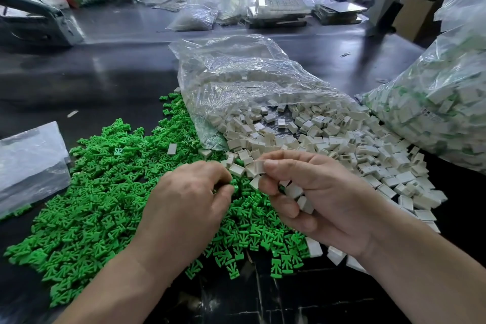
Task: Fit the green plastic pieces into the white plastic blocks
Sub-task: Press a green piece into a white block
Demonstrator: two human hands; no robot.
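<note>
Head view: my right hand (323, 200) pinches one white block (258, 167) between thumb and forefinger; my left hand (189, 200) pinches a green piece (234, 188) just beside it. Both work in front of the clear bag (236, 73), green pieces (105, 192) heaped to its left, white blocks (342, 144) spilling from its mouth. Judged step: alignment. Next: turn the block's slot toward the piece, then press home.

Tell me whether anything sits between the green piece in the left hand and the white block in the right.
Nothing visible does. The left hand pinches the green piece beside the white block pinched by the right hand, with only a small gap between them. The spare white blocks cupped in that palm sit lower, off the path.
</note>
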